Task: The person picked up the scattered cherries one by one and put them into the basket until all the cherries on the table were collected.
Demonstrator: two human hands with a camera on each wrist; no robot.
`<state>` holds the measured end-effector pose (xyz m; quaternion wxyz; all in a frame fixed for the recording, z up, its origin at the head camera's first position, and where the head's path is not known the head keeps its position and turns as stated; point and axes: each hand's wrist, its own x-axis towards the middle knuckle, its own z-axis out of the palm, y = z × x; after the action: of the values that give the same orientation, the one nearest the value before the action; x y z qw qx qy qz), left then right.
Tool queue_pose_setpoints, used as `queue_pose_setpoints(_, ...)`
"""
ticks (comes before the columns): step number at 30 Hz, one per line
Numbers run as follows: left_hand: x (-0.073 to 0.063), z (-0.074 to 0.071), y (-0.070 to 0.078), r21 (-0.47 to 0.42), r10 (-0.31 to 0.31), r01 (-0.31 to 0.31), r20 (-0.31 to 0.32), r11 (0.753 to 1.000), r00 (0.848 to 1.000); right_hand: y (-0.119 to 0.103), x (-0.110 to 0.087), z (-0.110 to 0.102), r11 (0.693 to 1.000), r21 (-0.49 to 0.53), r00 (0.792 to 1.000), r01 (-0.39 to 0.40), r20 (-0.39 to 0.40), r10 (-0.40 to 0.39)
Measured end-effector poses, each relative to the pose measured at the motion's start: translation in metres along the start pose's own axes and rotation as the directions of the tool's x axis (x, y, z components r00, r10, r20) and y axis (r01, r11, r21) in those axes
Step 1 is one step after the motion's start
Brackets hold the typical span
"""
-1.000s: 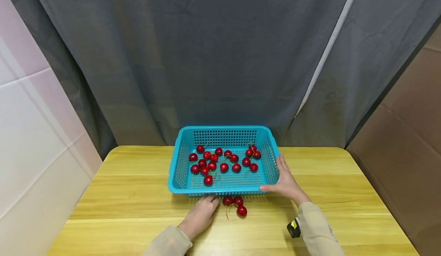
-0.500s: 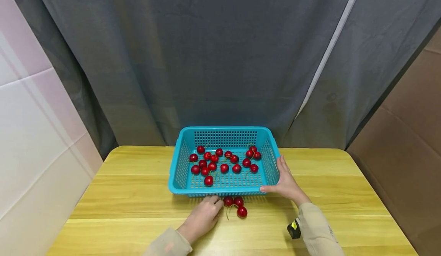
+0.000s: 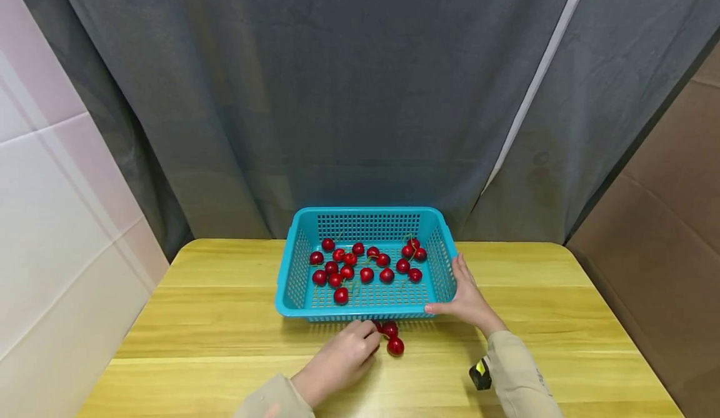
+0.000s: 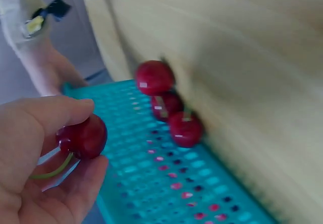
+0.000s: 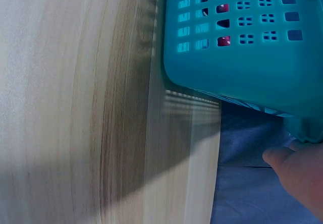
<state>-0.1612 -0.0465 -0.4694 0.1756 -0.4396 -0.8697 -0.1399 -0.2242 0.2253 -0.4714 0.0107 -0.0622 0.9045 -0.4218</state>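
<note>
My left hand (image 3: 344, 357) is just in front of a blue plastic basket (image 3: 360, 313). In the left wrist view it pinches a red cherry (image 4: 91, 137) between thumb and fingers, with the green stem hanging towards the palm. Beyond it, three cherries (image 4: 185, 129) lie together on the table against the basket's front; in the head view the left hand partly hides one of them. Straight fingers of my right hand (image 3: 468, 299) lie along the basket's right side, while its thumb touches the front rim. Several cherries (image 3: 367, 275), some with stems, are spread over the basket's floor.
The basket stands on a pale wooden table (image 3: 225, 318) near its back edge. A grey curtain (image 3: 360, 93) hangs behind. A white panel (image 3: 67, 174) flanks the left side, and a brown panel (image 3: 658, 237) the right.
My left hand has moved right along the basket's front, up to the loose cherries, and now covers part of one. My right hand and the basket have stayed in place.
</note>
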Motion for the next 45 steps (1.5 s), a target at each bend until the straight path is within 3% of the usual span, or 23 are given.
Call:
queue_pose_setpoints(8, 0.019, -0.018, 0.001, -0.08, 0.063, -0.067, -0.057, 0.995, 0.996, 0.0, 0.001, 0.0, 1.0, 0.001, 1.0, 0.0, -0.007, 0.0)
queue_pose_setpoints(11, 0.026, -0.025, -0.003, -0.08, 0.066, -0.07, -0.051, 0.994, 0.997, 0.0, 0.002, 0.0, 1.0, -0.002, 1.0, -0.002, -0.005, 0.002)
queue_pose_setpoints(24, 0.062, -0.048, -0.043, -0.138, 0.023, -0.019, 0.027, 0.99, 0.999, -0.001, 0.0, 0.002, 1.0, -0.003, 1.0, -0.013, -0.007, 0.013)
queue_pose_setpoints(32, 0.082, -0.047, -0.07, -0.134, -0.059, 0.069, 0.081, 0.989, 0.995, -0.003, -0.003, 0.002, 1.0, -0.005, 1.0, -0.023, -0.005, 0.023)
queue_pose_setpoints(45, 0.1, -0.034, -0.092, -0.168, -0.146, 0.18, 0.196, 0.969, 0.97, -0.002, -0.005, 0.0, 1.0, 0.003, 1.0, -0.018, -0.014, 0.018)
